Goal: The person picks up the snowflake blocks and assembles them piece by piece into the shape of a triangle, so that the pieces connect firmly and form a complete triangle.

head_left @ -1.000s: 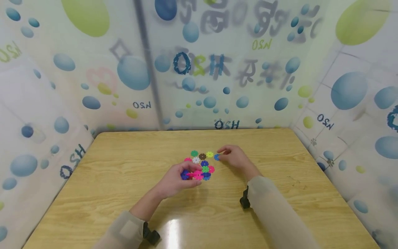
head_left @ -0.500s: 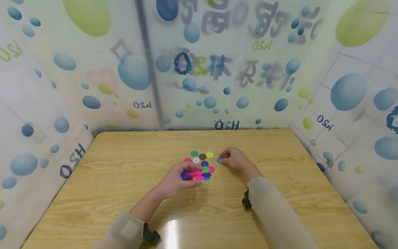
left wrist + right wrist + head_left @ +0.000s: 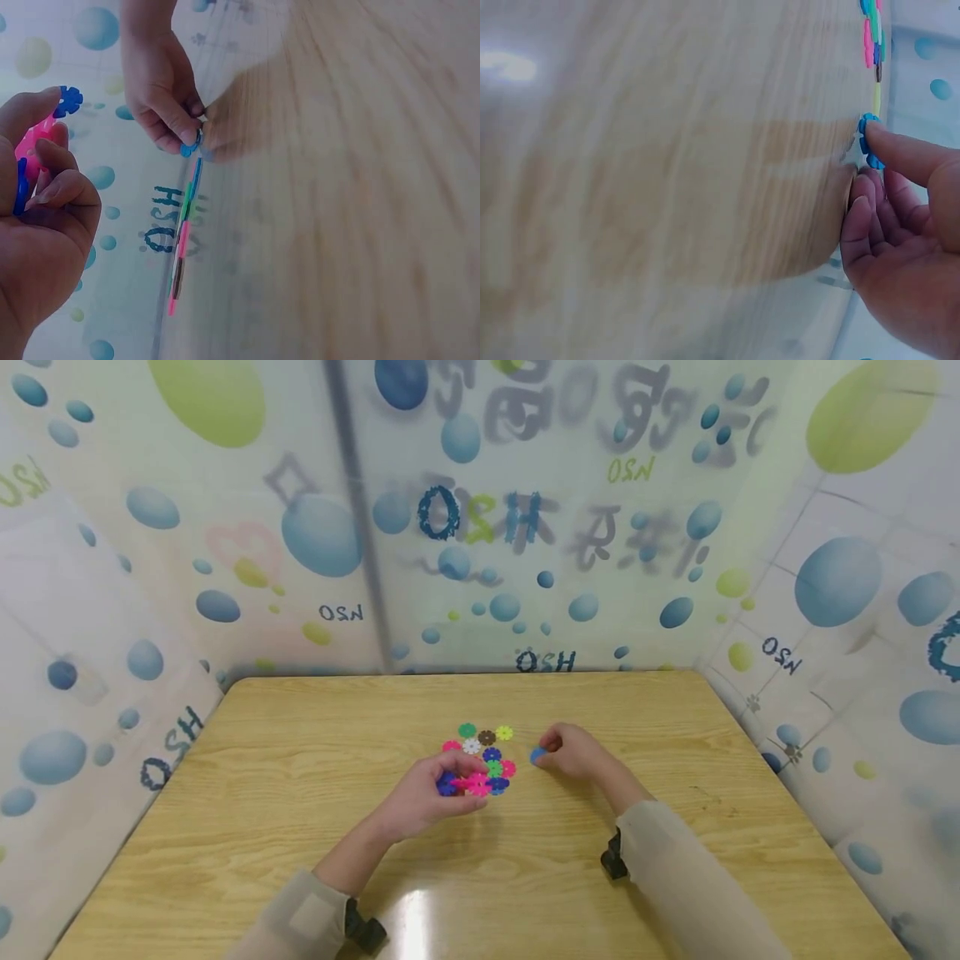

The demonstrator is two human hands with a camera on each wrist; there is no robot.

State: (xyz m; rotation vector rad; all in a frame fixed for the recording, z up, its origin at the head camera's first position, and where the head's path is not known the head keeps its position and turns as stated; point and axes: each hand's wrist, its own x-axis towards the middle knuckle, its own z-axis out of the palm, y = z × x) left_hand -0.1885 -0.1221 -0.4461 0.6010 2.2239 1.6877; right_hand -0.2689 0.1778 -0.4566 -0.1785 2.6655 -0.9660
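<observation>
My left hand (image 3: pixel 423 789) holds several joined flower-shaped plastic discs, hovering over the near side of a loose group. A pink disc (image 3: pixel 478 785) shows between its thumb and fingers, with a dark blue disc (image 3: pixel 70 100) at one end. The palm hides part of this joined piece. To the right of the group, my right hand (image 3: pixel 577 752) pinches a light blue disc (image 3: pixel 868 142) between thumb and fingers. That disc is tilted up close to the tabletop; whether it still touches the wood I cannot tell.
Loose discs lie flat around the table's middle: green (image 3: pixel 467 730), brown (image 3: pixel 487 737), yellow (image 3: pixel 505 732), white (image 3: pixel 471 746) and several others. The wooden table (image 3: pixel 300 718) meets a patterned wall (image 3: pixel 480 635) at its far edge.
My right hand has drawn the light blue disc away from the yellow one, rightward and nearer to me, and tilted it up. The left hand stays about where it was.
</observation>
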